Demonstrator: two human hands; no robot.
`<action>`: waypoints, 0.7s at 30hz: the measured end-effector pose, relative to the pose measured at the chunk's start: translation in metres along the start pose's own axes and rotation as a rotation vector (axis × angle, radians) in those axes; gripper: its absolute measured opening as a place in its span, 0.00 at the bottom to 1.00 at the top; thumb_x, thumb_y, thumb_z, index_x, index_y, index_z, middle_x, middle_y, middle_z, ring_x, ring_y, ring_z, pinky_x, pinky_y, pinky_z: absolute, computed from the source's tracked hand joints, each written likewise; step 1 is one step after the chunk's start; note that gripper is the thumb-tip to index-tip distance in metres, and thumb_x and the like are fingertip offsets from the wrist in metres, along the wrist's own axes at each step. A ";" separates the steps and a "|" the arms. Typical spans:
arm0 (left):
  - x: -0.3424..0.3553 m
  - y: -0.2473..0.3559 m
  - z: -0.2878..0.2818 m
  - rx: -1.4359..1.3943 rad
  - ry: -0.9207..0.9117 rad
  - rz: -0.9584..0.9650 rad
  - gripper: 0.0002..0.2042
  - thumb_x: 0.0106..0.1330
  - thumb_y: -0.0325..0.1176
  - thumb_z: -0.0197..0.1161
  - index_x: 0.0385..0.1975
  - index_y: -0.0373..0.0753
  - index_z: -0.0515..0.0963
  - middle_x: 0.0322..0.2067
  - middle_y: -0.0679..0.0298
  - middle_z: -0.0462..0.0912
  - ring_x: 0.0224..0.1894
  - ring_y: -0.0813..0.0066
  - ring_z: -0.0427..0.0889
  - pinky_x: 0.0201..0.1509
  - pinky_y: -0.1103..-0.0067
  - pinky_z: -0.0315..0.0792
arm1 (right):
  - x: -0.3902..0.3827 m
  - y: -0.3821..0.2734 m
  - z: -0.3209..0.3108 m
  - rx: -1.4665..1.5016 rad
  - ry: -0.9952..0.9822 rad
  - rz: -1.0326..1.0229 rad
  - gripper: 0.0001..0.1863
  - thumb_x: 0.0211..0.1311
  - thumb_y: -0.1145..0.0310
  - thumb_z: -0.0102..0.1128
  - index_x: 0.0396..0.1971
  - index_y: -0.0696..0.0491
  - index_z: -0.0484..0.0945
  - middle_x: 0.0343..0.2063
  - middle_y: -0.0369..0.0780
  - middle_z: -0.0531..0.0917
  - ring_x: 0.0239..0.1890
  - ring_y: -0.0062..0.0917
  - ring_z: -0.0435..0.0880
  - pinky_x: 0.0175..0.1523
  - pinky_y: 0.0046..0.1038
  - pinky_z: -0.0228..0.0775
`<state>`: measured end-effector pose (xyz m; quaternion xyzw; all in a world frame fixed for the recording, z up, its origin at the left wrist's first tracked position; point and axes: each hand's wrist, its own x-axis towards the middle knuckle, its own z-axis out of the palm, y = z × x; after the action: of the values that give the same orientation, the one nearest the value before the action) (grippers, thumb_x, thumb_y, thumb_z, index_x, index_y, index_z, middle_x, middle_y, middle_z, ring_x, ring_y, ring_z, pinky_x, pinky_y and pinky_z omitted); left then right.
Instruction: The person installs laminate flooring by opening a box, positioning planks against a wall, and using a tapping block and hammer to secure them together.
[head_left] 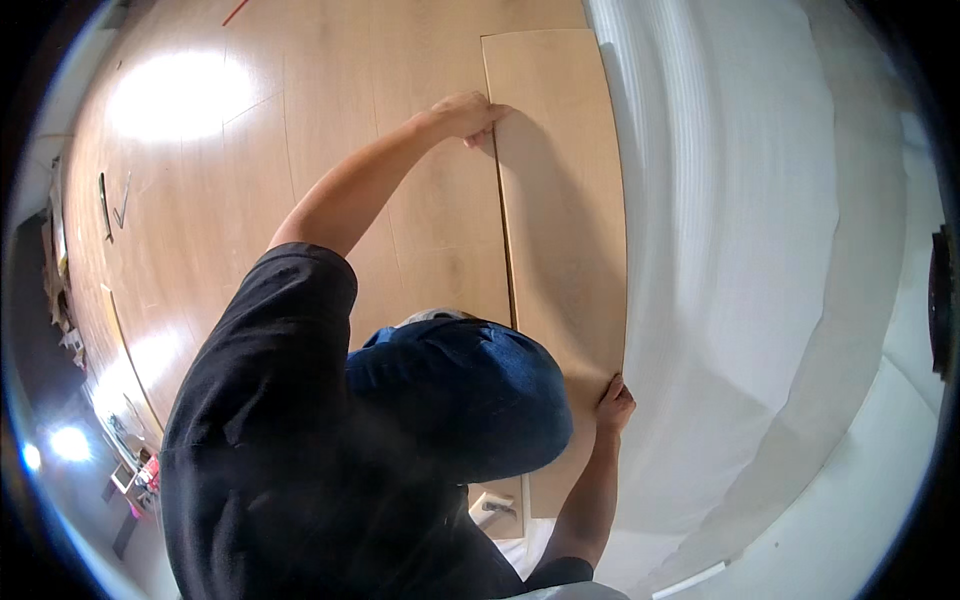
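A long light wood-look floor plank [560,200] lies along the edge of the laid flooring [430,230], with a dark narrow gap between them. My left hand [468,116] is closed at the plank's left edge near its far end, a finger reaching onto its top face and the others curled by the gap. Closer to me, my right hand [615,403] grips the plank's right edge, thumb on top; its fingers are partly hidden. My knee in blue trousers [460,395] covers part of the plank's near portion and the seam.
White foam underlay [720,240] spreads to the right of the plank, up to a pale wall. On the laid floor at left lie a dark bar [105,207] and a thin strip of wood [130,355]. Beside my leg rests a small pale block [493,508].
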<state>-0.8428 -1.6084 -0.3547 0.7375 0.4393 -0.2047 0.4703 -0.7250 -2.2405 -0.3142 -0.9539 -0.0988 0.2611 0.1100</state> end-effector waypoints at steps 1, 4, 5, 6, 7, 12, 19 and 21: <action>-0.001 0.001 0.000 0.024 0.009 -0.012 0.29 0.79 0.57 0.49 0.26 0.36 0.82 0.19 0.61 0.85 0.22 0.70 0.86 0.38 0.72 0.83 | 0.000 0.003 0.002 -0.012 -0.006 -0.002 0.34 0.75 0.44 0.50 0.26 0.64 0.83 0.21 0.53 0.84 0.25 0.46 0.83 0.35 0.47 0.73; -0.009 0.027 0.015 0.784 0.100 0.236 0.25 0.80 0.54 0.46 0.40 0.40 0.84 0.47 0.63 0.87 0.47 0.70 0.87 0.50 0.70 0.82 | -0.012 -0.016 0.001 0.035 0.007 0.000 0.33 0.75 0.45 0.50 0.26 0.64 0.82 0.22 0.55 0.83 0.24 0.50 0.81 0.34 0.48 0.72; -0.013 0.039 0.027 1.000 0.155 0.368 0.24 0.81 0.53 0.46 0.43 0.41 0.83 0.53 0.64 0.85 0.53 0.70 0.86 0.53 0.70 0.82 | -0.020 -0.023 0.001 0.064 0.018 0.006 0.33 0.75 0.46 0.50 0.25 0.64 0.82 0.22 0.56 0.83 0.24 0.51 0.81 0.33 0.48 0.72; -0.027 0.076 0.043 0.955 0.156 0.442 0.21 0.80 0.51 0.46 0.46 0.42 0.82 0.55 0.66 0.82 0.58 0.69 0.81 0.58 0.69 0.79 | -0.022 -0.015 0.006 0.036 0.055 -0.026 0.33 0.75 0.46 0.51 0.25 0.63 0.81 0.22 0.57 0.82 0.24 0.52 0.80 0.33 0.48 0.71; -0.038 0.112 0.059 0.909 0.163 0.500 0.19 0.80 0.49 0.47 0.50 0.43 0.81 0.57 0.67 0.80 0.63 0.68 0.77 0.64 0.69 0.76 | -0.020 -0.009 0.015 0.012 0.084 -0.072 0.33 0.75 0.46 0.51 0.24 0.63 0.80 0.22 0.57 0.82 0.24 0.53 0.79 0.32 0.48 0.71; -0.033 0.166 0.161 0.806 0.122 1.204 0.19 0.79 0.50 0.49 0.39 0.45 0.83 0.42 0.63 0.83 0.53 0.71 0.78 0.64 0.68 0.69 | -0.015 0.018 0.033 -0.042 0.128 -0.146 0.36 0.75 0.41 0.47 0.23 0.61 0.80 0.21 0.58 0.79 0.25 0.57 0.78 0.32 0.49 0.71; -0.032 0.180 0.189 0.976 -0.115 1.012 0.23 0.80 0.51 0.44 0.40 0.47 0.87 0.41 0.65 0.88 0.49 0.66 0.83 0.64 0.64 0.70 | -0.025 0.020 0.020 -0.085 0.001 -0.030 0.29 0.76 0.45 0.48 0.32 0.59 0.80 0.29 0.55 0.84 0.35 0.57 0.83 0.39 0.50 0.75; -0.032 0.179 0.195 1.024 -0.069 0.982 0.25 0.81 0.52 0.41 0.41 0.48 0.88 0.42 0.64 0.89 0.50 0.64 0.84 0.66 0.63 0.70 | -0.031 0.048 0.028 -0.023 0.034 -0.136 0.24 0.76 0.49 0.50 0.39 0.58 0.81 0.35 0.55 0.84 0.39 0.57 0.83 0.43 0.49 0.75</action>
<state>-0.6877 -1.8237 -0.3321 0.9718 -0.1107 -0.1731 0.1159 -0.7590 -2.2892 -0.3351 -0.9505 -0.1645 0.2354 0.1184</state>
